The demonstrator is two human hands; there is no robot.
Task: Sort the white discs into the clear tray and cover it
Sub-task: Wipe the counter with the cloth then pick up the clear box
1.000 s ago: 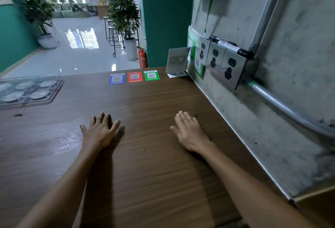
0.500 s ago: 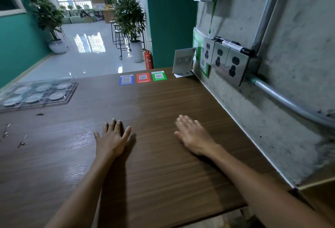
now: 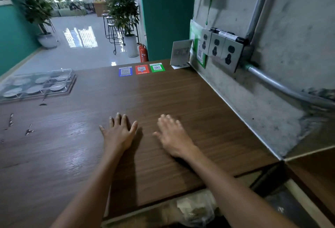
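Grip: none. Left hand [image 3: 118,133] and right hand [image 3: 173,137] lie flat, fingers spread, on table [image 3: 181,100]. Clear tray [image 3: 37,84], holding white discs [image 3: 33,89], apparently covered, sits far left of both hands. Step: seemingly finished; next, confirm the cover seats.

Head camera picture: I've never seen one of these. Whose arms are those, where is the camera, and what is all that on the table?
No machine here: a person wears a wide-angle camera on the head, looking forward and down. The left hand and right hand lie flat, fingers straight, on the wooden table, holding nothing. At the far left sits the clear tray with white discs inside; it seems to have a clear cover on it, though that is hard to tell. At the table's far edge are three stickers with square codes: blue, red, green. Wall sockets are on the right.
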